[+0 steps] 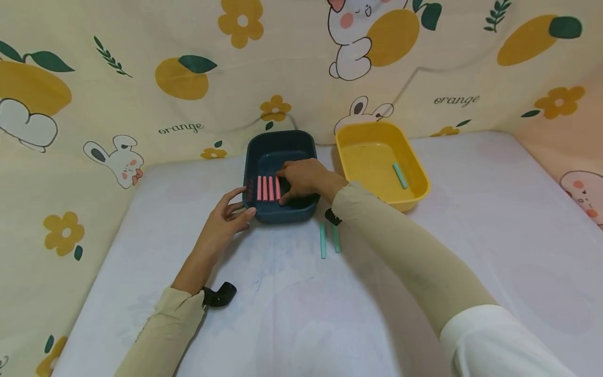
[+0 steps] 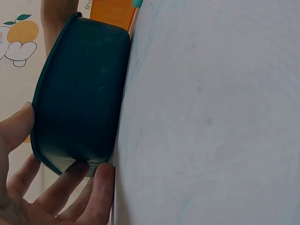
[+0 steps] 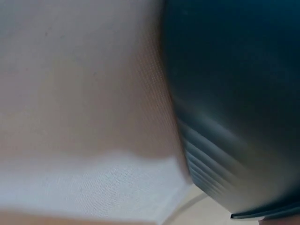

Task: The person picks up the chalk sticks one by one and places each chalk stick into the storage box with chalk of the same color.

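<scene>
A dark blue tray [image 1: 281, 144] stands at the back middle of the white table [image 1: 301, 314], with several pink sticks [image 1: 265, 188] lying side by side in it. My right hand [image 1: 282, 186] reaches into the tray, and its curled thumb and forefinger pinch the rightmost pink stick [image 1: 278, 189]. My left hand [image 1: 242, 204] rests against the tray's near left corner. In the left wrist view its straight fingers [image 2: 96, 187] lie along the tray [image 2: 79, 93] wall. The right wrist view shows only the blurred tray [image 3: 229, 93].
A yellow tray [image 1: 350, 137] stands right of the blue one, with one teal stick [image 1: 400, 176] inside. Two teal sticks [image 1: 323, 241] lie on the table just in front of the blue tray. A patterned cloth [image 1: 141, 104] backs the table.
</scene>
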`<state>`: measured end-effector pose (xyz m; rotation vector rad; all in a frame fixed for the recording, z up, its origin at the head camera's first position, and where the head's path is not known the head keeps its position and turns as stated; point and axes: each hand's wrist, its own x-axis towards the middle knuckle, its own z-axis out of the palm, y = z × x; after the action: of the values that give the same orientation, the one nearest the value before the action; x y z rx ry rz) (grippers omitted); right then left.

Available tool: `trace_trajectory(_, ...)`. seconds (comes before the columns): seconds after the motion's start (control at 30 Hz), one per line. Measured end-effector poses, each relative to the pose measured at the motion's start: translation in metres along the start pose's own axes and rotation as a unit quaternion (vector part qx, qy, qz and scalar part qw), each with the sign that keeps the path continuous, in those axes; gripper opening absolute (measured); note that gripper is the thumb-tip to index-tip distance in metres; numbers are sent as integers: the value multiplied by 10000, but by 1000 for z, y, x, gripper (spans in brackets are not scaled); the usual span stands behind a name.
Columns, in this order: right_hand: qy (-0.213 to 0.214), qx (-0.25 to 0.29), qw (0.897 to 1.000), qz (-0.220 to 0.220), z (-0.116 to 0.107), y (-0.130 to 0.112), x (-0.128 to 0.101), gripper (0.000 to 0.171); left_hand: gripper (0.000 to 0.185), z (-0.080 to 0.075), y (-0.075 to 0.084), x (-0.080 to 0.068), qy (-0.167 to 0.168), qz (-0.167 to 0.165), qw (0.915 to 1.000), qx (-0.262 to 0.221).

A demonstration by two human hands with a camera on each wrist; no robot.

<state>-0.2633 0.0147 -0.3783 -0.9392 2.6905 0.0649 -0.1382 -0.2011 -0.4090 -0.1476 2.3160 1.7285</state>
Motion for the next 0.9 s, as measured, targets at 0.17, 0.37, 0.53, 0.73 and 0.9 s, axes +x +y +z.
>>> trace_trajectory(0.17, 91, 438, 9989, -148, -1, 3, -6, 91, 66, 2, 1, 0, 25, -55, 10000, 29)
trace_trajectory(0.37, 393, 1260, 9906, -358, -4, 5, -30, 89, 69, 2, 0, 0, 31, -41, 10000, -5)
trace_trajectory(0.53, 686, 1684, 9826, -373, -1, 10, -61, 86, 70, -1, 0, 1, 101, -83, 9999, 65)
trace_trajectory(0.73, 1193, 2052, 9713, -117, 8, 25, -112, 84, 71, 0, 1, 1, 60, -69, 10000, -40)
trace_trajectory(0.9, 1545, 2101, 9649, 324, 14, 47, -155, 79, 68, 4, 2, -1, 101, -100, 9999, -38)
